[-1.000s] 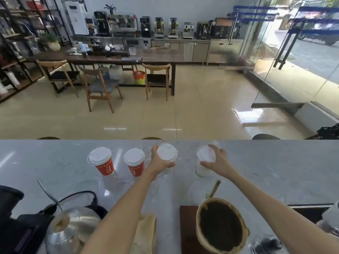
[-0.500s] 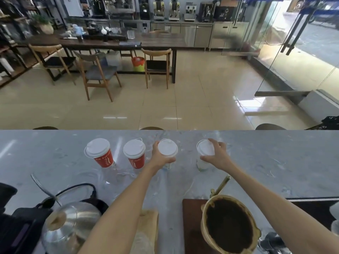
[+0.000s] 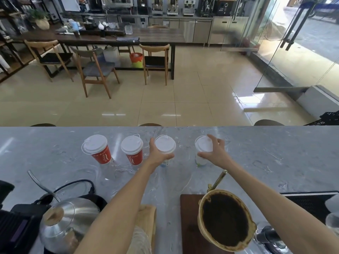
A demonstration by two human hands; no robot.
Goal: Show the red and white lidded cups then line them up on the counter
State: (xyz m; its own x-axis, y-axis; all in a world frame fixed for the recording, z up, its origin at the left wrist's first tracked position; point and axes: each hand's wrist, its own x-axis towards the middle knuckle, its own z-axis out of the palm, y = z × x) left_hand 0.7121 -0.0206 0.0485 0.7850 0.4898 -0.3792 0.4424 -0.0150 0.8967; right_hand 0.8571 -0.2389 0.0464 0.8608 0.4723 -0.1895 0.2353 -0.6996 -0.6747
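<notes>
Left hand (image 3: 158, 154): grasping a white lidded cup (image 3: 165, 146) by its side, cup standing near the counter's (image 3: 275, 153) far edge. Right hand (image 3: 213, 153): fingers loosely spread over a second white cup (image 3: 202, 144); firm grip cannot be told. Two red cups (image 3: 96, 148) (image 3: 132, 149): upright, left of both, along the same edge. Step judged: lining up. Next: close the gap between the white cups, then let go.

Bright daylight from glass doors (image 3: 293, 33) at right, glare on floor tiles (image 3: 256, 99), wide-angle edge bending

Café — espresso machines (image 3: 172, 5), counter (image 3: 275, 153)
</notes>
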